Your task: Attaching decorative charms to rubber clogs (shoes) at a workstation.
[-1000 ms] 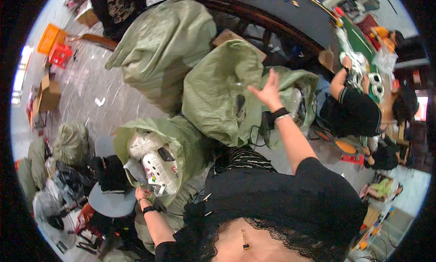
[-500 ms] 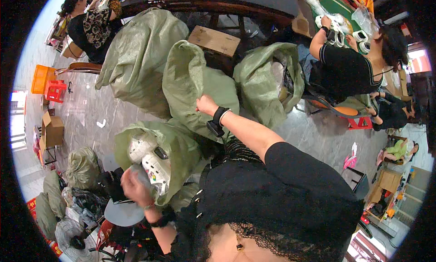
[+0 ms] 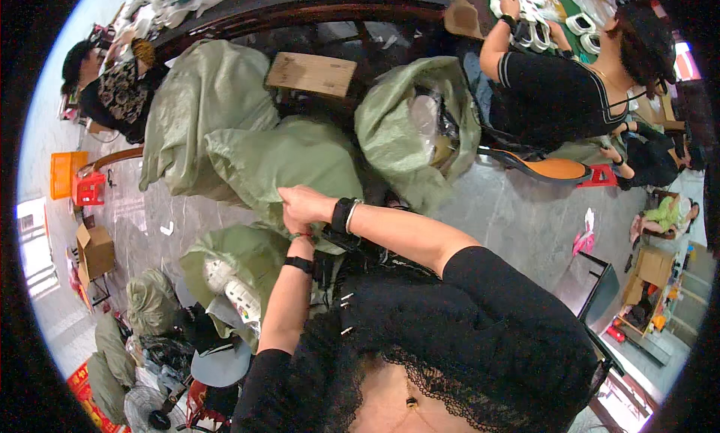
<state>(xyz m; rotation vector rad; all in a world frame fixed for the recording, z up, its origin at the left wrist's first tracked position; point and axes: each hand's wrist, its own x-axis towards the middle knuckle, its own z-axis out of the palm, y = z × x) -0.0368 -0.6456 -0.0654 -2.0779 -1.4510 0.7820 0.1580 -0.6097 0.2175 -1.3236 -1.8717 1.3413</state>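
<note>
Across comes the left hand, away from the sack of white shoes and up to meet the right hand, while the middle sack has slumped with its mouth folded leftward! That green sack sits on the floor straight ahead, between the tall sack and the right sack. The right hand's fingers curl in, pinching its slack fabric; the left's are tucked beneath, so I can't tell their grip. Hands together like that probably because such floppy cloth gives a lone hand little purchase. Lower left, the shoe sack gapes, its mouth likely left open for easy reach.
</note>
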